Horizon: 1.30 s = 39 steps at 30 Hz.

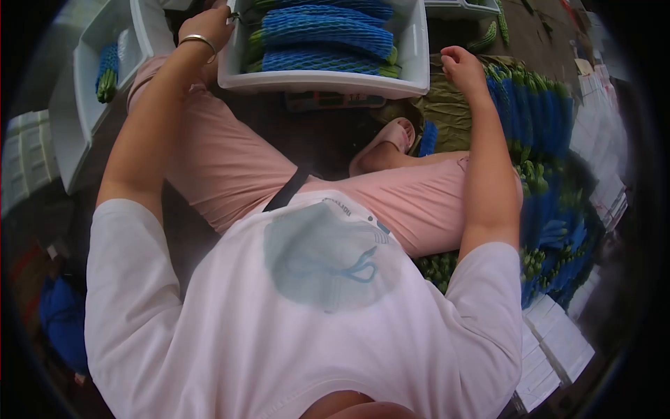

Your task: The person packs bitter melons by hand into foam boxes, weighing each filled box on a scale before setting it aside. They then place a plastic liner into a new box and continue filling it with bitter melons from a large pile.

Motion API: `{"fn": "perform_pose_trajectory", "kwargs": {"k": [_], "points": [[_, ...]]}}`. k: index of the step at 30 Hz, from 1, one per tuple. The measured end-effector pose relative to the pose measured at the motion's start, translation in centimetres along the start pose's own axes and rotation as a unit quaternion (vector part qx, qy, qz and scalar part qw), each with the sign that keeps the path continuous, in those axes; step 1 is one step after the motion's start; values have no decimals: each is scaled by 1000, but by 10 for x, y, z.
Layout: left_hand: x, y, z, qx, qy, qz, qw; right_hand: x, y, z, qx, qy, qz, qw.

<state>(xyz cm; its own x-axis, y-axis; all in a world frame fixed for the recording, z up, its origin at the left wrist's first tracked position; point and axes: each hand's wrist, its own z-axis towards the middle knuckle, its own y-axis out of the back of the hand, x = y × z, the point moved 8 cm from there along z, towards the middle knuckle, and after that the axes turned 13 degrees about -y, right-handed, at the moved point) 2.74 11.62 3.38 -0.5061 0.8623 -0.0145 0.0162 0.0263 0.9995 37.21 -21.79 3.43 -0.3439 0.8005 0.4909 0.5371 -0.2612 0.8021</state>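
Observation:
A white foam box [321,85] stands in front of my knees. Inside it, long green cucumber-like vegetables in blue netting sleeves [324,31] lie side by side. My left hand [206,29], with a bangle at its wrist, is at the box's left rim, fingers closed. A small dark bit shows at its fingertips, too small to name. Off the box's right side, my right hand [463,68] hangs above a brownish-green sheet [447,112]. Its fingers are curled in, and nothing shows in them.
Right of me lie rows of blue-netted vegetables [534,115]. Loose bumpy green vegetables [483,38] lie beyond my right hand. Another white box [84,126] with a netted bundle [107,73] stands at left. White stacked pieces [558,342] lie at lower right.

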Motion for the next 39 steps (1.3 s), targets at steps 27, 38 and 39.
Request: {"fn": "perform_pose_trajectory", "kwargs": {"k": [27,38,39], "points": [[-77,-32,17,90,-102,-169,976,113,-116,-19,43,184,-169,967],[-71,-31,12,132,-97,-301,939,139,-97,-36,-81,344,-90,931],[-68,-30,16,147,-64,-344,925,146,-84,-37,-97,362,-59,925]]}}
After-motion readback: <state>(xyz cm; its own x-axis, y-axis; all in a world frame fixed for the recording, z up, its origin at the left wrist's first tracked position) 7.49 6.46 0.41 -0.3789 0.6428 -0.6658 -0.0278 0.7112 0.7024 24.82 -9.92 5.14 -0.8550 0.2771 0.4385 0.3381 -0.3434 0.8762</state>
